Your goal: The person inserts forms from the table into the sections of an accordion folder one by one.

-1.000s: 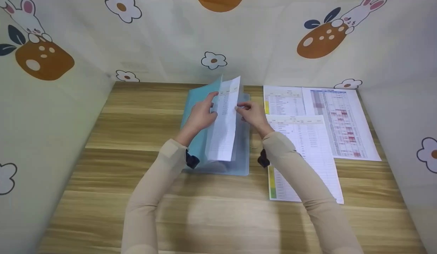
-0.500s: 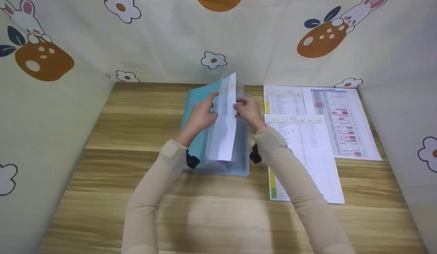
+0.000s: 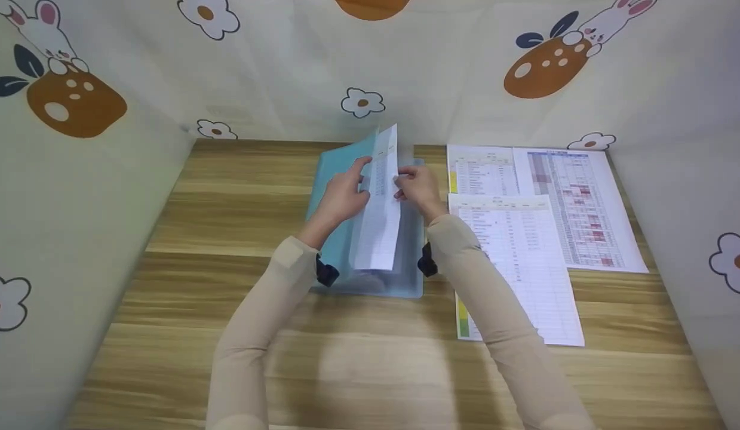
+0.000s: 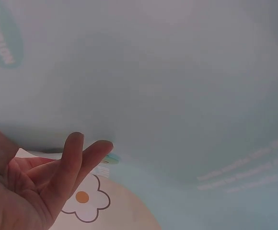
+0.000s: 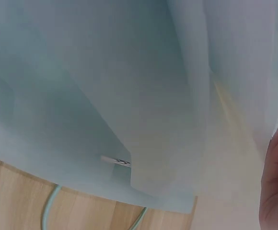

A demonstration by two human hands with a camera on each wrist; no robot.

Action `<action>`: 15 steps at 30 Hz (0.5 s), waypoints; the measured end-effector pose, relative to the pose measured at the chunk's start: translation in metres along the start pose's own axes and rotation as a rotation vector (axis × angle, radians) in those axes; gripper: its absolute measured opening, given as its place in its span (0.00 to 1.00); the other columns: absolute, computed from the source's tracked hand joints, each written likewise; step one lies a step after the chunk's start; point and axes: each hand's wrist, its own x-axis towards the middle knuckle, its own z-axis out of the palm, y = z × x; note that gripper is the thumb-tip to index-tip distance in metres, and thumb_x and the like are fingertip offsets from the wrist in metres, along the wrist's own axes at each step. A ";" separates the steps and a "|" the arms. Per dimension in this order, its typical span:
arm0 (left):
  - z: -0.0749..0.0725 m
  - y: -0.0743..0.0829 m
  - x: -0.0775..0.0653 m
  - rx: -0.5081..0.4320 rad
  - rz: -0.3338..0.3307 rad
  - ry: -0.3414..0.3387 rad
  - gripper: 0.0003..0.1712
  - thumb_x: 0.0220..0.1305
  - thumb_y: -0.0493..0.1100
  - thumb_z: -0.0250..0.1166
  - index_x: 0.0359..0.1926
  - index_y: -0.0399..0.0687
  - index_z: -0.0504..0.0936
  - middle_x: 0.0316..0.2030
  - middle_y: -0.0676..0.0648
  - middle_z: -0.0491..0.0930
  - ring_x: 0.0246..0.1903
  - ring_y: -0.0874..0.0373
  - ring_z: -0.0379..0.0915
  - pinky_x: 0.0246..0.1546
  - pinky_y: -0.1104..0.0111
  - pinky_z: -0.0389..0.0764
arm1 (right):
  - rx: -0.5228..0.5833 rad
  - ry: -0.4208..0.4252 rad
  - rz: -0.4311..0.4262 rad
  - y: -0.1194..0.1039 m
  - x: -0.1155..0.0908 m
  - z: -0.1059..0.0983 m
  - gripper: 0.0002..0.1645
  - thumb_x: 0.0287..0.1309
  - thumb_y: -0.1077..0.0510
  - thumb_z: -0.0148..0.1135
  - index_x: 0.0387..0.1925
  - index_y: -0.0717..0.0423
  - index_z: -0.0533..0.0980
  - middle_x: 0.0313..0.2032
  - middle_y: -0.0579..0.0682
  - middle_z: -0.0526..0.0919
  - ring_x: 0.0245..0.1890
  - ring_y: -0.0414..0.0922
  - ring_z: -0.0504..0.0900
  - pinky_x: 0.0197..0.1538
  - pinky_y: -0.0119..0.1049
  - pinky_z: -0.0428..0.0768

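Wood-grain table [image 3: 184,286], bordered by patterned cloth [image 3: 286,71]
Printed sheets [image 3: 522,251] are laid overlapping on its right side.

One blue folder [image 3: 337,170] before you, one raised sheet [image 3: 377,233], three printed sheets [image 3: 543,269] on your one table [image 3: 184,239], your two beige sleeves [image 3: 244,334], two black wrist devices [image 3: 427,264], two drawn rabbits [image 3: 604,27], three drawn fruits [image 3: 101,107], six drawn flowers [image 3: 362,103]

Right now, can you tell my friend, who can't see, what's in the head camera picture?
A person's right hand pinches the edge of a printed sheet standing in an open blue folder; the left hand is at the cover. More papers lie to the right on the wooden table, bunny-patterned cloth behind.
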 end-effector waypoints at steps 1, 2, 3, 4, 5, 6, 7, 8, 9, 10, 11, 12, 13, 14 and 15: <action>0.000 0.000 0.000 0.001 -0.006 -0.003 0.34 0.53 0.32 0.51 0.63 0.47 0.57 0.47 0.39 0.74 0.40 0.52 0.72 0.31 0.63 0.73 | 0.000 -0.004 0.001 0.000 0.000 0.000 0.17 0.56 0.63 0.52 0.47 0.63 0.74 0.34 0.54 0.79 0.21 0.42 0.76 0.29 0.31 0.75; 0.000 0.000 0.000 0.000 -0.009 -0.005 0.34 0.54 0.32 0.52 0.63 0.47 0.56 0.47 0.40 0.74 0.40 0.52 0.72 0.32 0.63 0.73 | 0.002 -0.008 0.003 0.000 0.000 0.000 0.17 0.56 0.63 0.52 0.48 0.63 0.73 0.35 0.54 0.79 0.21 0.42 0.77 0.30 0.31 0.75; 0.000 0.000 0.000 -0.001 -0.011 -0.009 0.34 0.54 0.32 0.52 0.63 0.48 0.56 0.48 0.40 0.74 0.40 0.52 0.72 0.32 0.63 0.74 | 0.007 -0.013 0.007 0.000 0.000 0.000 0.17 0.56 0.62 0.52 0.48 0.63 0.73 0.35 0.54 0.79 0.22 0.42 0.77 0.30 0.31 0.75; 0.000 0.000 0.000 -0.005 -0.013 -0.012 0.34 0.55 0.32 0.52 0.64 0.48 0.56 0.48 0.40 0.73 0.41 0.52 0.72 0.33 0.63 0.74 | 0.015 -0.018 0.011 0.000 0.000 -0.001 0.17 0.56 0.62 0.52 0.48 0.63 0.73 0.35 0.55 0.79 0.22 0.42 0.77 0.30 0.32 0.75; 0.000 0.000 0.000 -0.006 -0.015 -0.012 0.34 0.55 0.33 0.52 0.64 0.49 0.56 0.48 0.40 0.73 0.41 0.52 0.72 0.33 0.63 0.74 | 0.023 -0.023 0.019 0.000 0.000 -0.001 0.17 0.57 0.62 0.52 0.49 0.63 0.72 0.35 0.54 0.78 0.23 0.43 0.77 0.31 0.32 0.75; -0.001 0.000 0.000 -0.009 -0.015 -0.014 0.34 0.55 0.33 0.52 0.64 0.49 0.56 0.48 0.40 0.73 0.42 0.52 0.72 0.33 0.63 0.74 | 0.034 -0.028 0.027 0.001 0.000 -0.002 0.18 0.57 0.63 0.52 0.49 0.63 0.72 0.36 0.55 0.78 0.23 0.43 0.77 0.31 0.32 0.75; -0.001 0.000 0.000 -0.010 -0.014 -0.014 0.34 0.55 0.33 0.52 0.64 0.49 0.56 0.48 0.40 0.73 0.42 0.52 0.72 0.34 0.63 0.74 | 0.044 -0.032 0.029 0.001 -0.001 -0.002 0.18 0.57 0.63 0.51 0.49 0.64 0.71 0.36 0.55 0.78 0.23 0.43 0.77 0.31 0.32 0.75; -0.001 0.000 0.000 -0.012 -0.010 -0.015 0.34 0.55 0.33 0.52 0.64 0.48 0.56 0.48 0.40 0.73 0.42 0.52 0.72 0.34 0.63 0.74 | 0.050 -0.033 0.034 0.001 -0.001 -0.003 0.18 0.57 0.63 0.52 0.50 0.64 0.71 0.36 0.55 0.78 0.23 0.43 0.77 0.31 0.32 0.75; -0.001 0.000 0.000 -0.013 -0.008 -0.016 0.34 0.55 0.33 0.52 0.64 0.48 0.56 0.48 0.40 0.73 0.42 0.52 0.72 0.34 0.63 0.74 | 0.052 -0.034 0.036 0.002 -0.001 -0.003 0.18 0.56 0.63 0.52 0.50 0.64 0.71 0.36 0.55 0.78 0.23 0.43 0.77 0.31 0.32 0.76; -0.001 -0.001 0.000 -0.015 -0.005 -0.015 0.34 0.55 0.33 0.52 0.64 0.48 0.56 0.48 0.40 0.73 0.42 0.52 0.72 0.34 0.63 0.74 | 0.051 -0.035 0.033 0.002 -0.001 -0.004 0.19 0.56 0.63 0.52 0.50 0.64 0.71 0.36 0.56 0.78 0.23 0.43 0.77 0.31 0.32 0.76; -0.001 -0.001 -0.001 -0.014 0.000 -0.013 0.33 0.55 0.32 0.51 0.64 0.47 0.56 0.48 0.40 0.73 0.42 0.52 0.72 0.35 0.63 0.74 | 0.050 -0.035 0.030 0.002 -0.002 -0.005 0.19 0.56 0.62 0.52 0.50 0.64 0.71 0.36 0.56 0.78 0.23 0.43 0.77 0.31 0.32 0.76; -0.001 -0.001 -0.001 -0.014 0.004 -0.010 0.33 0.55 0.32 0.51 0.63 0.47 0.56 0.48 0.40 0.73 0.43 0.52 0.72 0.35 0.63 0.74 | 0.042 -0.034 0.020 0.003 -0.002 -0.006 0.19 0.56 0.62 0.53 0.50 0.63 0.71 0.35 0.56 0.77 0.23 0.43 0.77 0.30 0.32 0.76; -0.001 -0.001 -0.001 -0.015 0.006 -0.008 0.33 0.55 0.32 0.51 0.63 0.47 0.56 0.48 0.40 0.73 0.43 0.52 0.72 0.36 0.63 0.74 | 0.031 -0.032 0.014 0.003 -0.002 -0.007 0.19 0.56 0.62 0.53 0.50 0.63 0.71 0.35 0.56 0.77 0.23 0.43 0.77 0.30 0.32 0.76; -0.001 -0.001 0.000 -0.014 0.008 -0.007 0.33 0.56 0.33 0.51 0.63 0.46 0.56 0.48 0.40 0.73 0.43 0.52 0.72 0.37 0.63 0.74 | 0.020 -0.026 0.009 0.003 -0.002 -0.009 0.18 0.56 0.61 0.53 0.49 0.62 0.71 0.34 0.55 0.77 0.23 0.43 0.77 0.30 0.32 0.76; -0.001 -0.001 -0.001 -0.017 0.008 -0.006 0.33 0.56 0.33 0.51 0.63 0.46 0.56 0.48 0.40 0.73 0.44 0.52 0.72 0.37 0.63 0.73 | 0.013 -0.018 0.001 0.003 -0.002 -0.010 0.18 0.55 0.62 0.53 0.49 0.62 0.72 0.34 0.55 0.77 0.23 0.44 0.77 0.29 0.32 0.76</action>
